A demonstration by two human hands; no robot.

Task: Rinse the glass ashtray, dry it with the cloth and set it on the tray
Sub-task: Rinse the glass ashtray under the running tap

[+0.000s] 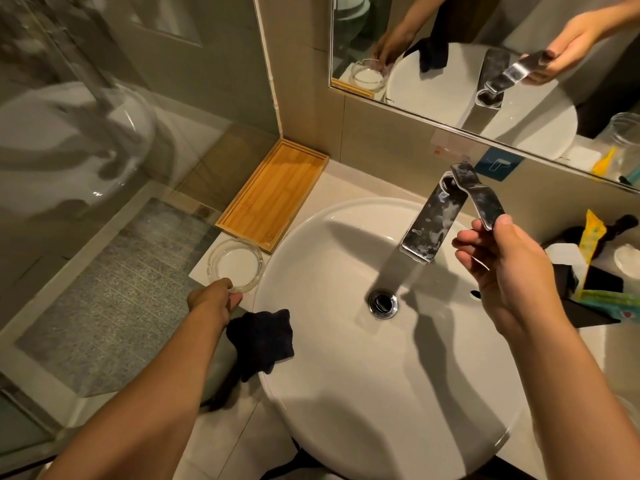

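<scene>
A clear glass ashtray [237,263] rests on the counter left of the white basin [311,393]. My left hand [214,299] pinches its near rim with thumb and fingers. Behind it, in the corner, lies an empty wooden tray [277,194]. A dark cloth [263,337] hangs over the basin's left rim, right beside my left wrist. My right hand [502,265] holds the tip of the chrome tap lever [481,195], thumb on top, fingers under. No water is visible coming from the spout [427,230].
A drain [382,303] sits mid-basin. Toiletries, a yellow packet [592,237] and a black box crowd the counter on the right. A mirror [485,57] hangs behind the tap. A glass shower wall [104,133] stands at the left.
</scene>
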